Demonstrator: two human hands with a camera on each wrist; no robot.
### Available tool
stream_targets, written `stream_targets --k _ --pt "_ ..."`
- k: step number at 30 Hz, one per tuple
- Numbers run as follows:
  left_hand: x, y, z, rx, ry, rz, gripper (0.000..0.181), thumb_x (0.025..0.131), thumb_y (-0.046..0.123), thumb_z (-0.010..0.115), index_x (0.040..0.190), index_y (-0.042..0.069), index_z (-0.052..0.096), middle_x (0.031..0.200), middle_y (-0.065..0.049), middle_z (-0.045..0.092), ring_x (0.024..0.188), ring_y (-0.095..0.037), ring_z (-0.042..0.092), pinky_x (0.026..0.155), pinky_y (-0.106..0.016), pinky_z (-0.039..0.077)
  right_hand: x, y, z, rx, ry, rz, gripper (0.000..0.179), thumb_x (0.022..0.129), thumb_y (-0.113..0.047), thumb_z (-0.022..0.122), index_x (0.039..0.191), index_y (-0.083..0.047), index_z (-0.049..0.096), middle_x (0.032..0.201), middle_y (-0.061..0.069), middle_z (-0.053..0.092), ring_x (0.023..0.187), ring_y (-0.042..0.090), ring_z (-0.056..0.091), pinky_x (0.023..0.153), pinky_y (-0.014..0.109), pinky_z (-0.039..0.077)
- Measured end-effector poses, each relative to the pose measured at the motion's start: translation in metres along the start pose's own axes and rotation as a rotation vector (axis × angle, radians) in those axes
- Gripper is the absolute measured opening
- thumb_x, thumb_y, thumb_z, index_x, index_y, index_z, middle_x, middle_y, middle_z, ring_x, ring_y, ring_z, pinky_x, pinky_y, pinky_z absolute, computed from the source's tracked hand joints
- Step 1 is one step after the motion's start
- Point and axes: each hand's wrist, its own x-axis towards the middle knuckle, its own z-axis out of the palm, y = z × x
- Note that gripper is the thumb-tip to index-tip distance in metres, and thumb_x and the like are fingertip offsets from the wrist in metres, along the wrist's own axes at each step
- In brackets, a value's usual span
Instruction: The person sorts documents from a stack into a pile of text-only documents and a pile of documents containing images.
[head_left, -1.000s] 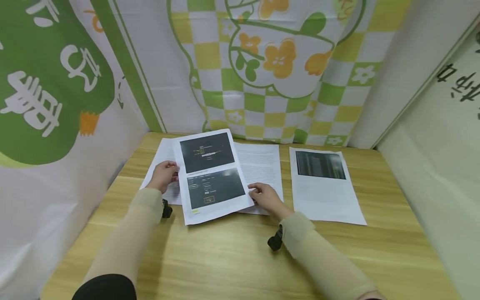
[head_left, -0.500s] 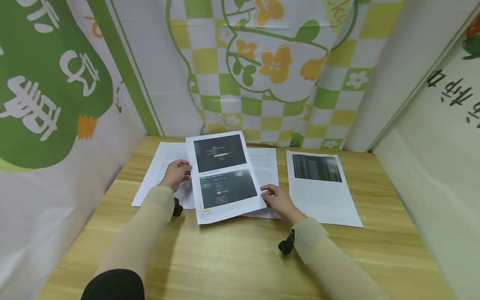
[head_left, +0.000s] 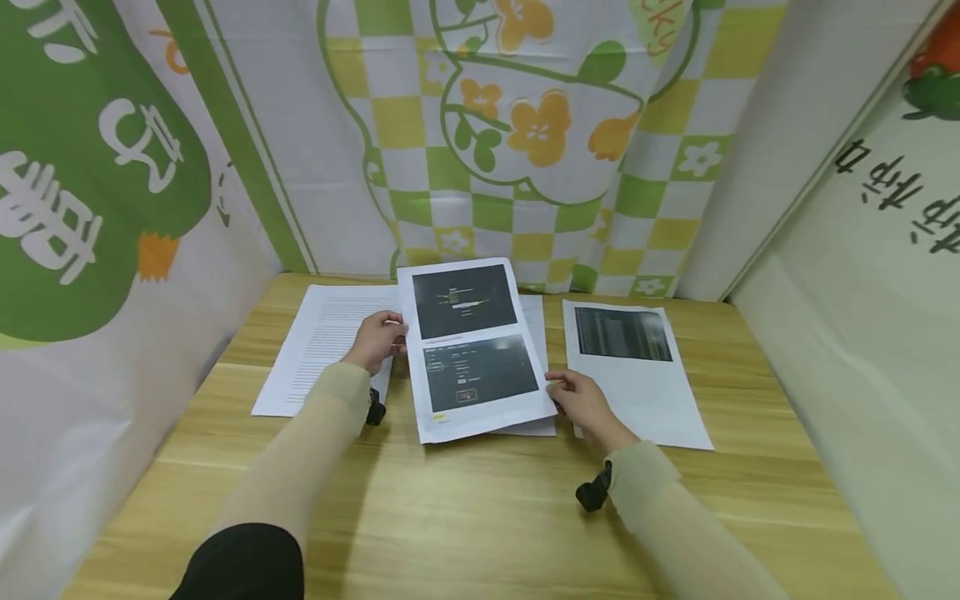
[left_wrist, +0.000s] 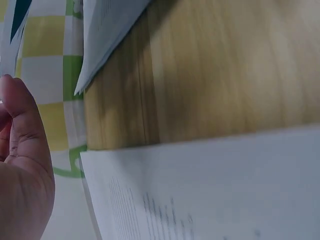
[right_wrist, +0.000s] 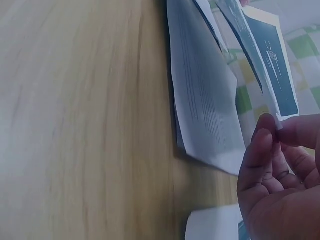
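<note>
A printed sheet of paper (head_left: pixel 450 340) with two dark screenshots hangs tilted above the table in the head view. My left hand (head_left: pixel 375 340) pinches its left edge. At its lower right edge, my right hand (head_left: pixel 588 407) pinches it between thumb and fingers, seen closely in the right wrist view, where the sheet (right_wrist: pixel 272 65) stands off the table. Beneath it lie pages of printed text (right_wrist: pixel 200 95), mostly covered from the head camera. Another text page (head_left: pixel 322 346) lies to the left, under my left forearm's side.
A separate sheet (head_left: pixel 637 404) with a dark picture at its top lies on the right of the wooden table (head_left: pixel 465 517). A patterned curtain (head_left: pixel 540 192) hangs at the table's back edge. White cloth walls stand left and right.
Both hands have carried the held sheet to the right, over the middle pages. The left text page is now more exposed, and bare table shows between it and the middle pages.
</note>
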Motion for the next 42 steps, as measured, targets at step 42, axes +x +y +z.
stream_targets --k 42 --pt "-0.006 -0.021 0.098 0.153 -0.342 -0.104 0.006 0.093 -0.003 0.049 0.098 -0.005 0.047 0.077 -0.011 0.056 0.054 -0.016 0.052 0.050 -0.025 0.049 -0.017 0.038 -0.047 -0.075 0.178 0.057 0.039 0.097 -0.004 0.048 0.134 0.005 0.052 0.113 0.019 0.053 0.102 0.027 0.048 0.074 0.021 0.045"
